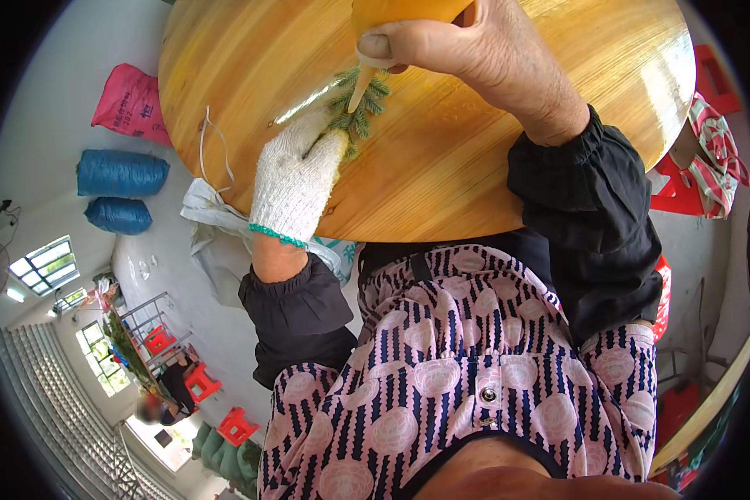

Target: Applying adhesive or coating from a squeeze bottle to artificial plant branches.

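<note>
My left hand [295,171], in a white knit glove with a green cuff edge, pinches a small green artificial fir sprig [373,102] above the round wooden table [450,167]. My bare right hand [496,62] grips a yellow squeeze bottle [404,10] tipped downward, thumb near its pale collar. Its tapered nozzle [360,90] points down at the sprig, just in front of the gloved fingertips. Whether the tip touches the sprig I cannot tell. The bottle's upper part runs out of the picture.
Against the table's left edge hangs a white plastic bag [212,204] with a loose string. Beyond it lie a pink sack [131,104] and blue sacks [123,173]. Red stools [200,382] and another person [175,387] are farther off. A red-and-white cloth [715,154] sits at the right.
</note>
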### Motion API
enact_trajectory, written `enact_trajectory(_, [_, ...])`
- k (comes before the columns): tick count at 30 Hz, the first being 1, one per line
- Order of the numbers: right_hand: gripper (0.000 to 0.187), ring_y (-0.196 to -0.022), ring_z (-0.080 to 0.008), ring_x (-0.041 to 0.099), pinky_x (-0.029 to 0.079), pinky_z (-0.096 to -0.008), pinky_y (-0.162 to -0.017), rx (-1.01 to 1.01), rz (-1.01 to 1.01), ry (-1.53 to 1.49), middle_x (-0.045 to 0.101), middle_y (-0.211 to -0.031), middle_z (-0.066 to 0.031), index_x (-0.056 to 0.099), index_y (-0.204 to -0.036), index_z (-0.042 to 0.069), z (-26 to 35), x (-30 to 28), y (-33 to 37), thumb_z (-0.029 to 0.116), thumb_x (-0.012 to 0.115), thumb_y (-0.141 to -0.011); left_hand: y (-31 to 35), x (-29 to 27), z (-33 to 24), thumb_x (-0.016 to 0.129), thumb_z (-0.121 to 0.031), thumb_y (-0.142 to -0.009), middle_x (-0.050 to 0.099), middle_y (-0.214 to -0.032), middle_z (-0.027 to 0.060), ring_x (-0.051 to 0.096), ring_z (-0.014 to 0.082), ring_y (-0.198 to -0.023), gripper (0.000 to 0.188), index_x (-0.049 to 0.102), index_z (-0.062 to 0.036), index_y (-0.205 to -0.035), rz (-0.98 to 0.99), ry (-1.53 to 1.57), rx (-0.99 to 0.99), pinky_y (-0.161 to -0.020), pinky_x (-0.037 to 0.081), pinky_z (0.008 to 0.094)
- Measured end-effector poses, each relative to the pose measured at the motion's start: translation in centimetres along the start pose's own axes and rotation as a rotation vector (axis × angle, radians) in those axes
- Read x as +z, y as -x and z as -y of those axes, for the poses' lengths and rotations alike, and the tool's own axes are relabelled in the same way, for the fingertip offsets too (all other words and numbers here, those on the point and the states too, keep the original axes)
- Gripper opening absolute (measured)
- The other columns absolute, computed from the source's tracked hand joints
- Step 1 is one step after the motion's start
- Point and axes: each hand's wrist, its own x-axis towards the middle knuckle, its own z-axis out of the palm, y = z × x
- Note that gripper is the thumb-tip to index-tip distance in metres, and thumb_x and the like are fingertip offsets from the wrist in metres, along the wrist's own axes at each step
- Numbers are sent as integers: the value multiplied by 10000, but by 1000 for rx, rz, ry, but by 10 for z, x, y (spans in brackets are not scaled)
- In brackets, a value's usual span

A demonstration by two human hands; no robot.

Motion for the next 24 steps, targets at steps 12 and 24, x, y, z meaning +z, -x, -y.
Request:
enact_trajectory(12, [436, -918, -116, 627, 522, -281, -820, -10, -14, -40, 667, -1001, -15, 611, -1170, 42, -2, 7, 6, 167, 830, -815, 4, -1, 1, 575, -188, -1000, 625, -743, 55, 536, 113, -621, 308, 688, 19, -1198, 9, -20, 20, -560, 441, 296])
enact_trajectory(24, [367, -899, -121, 621, 520, -280, -810, 29, -24, -80, 660, -986, -20, 621, -1139, 36, -3, 2, 2, 149, 782, -829, 6, 4, -3, 600, -107, -980, 716, -1006, 124, 609, 141, -799, 324, 669, 56, -1251, -9, -67, 146, -739, 521, 299])
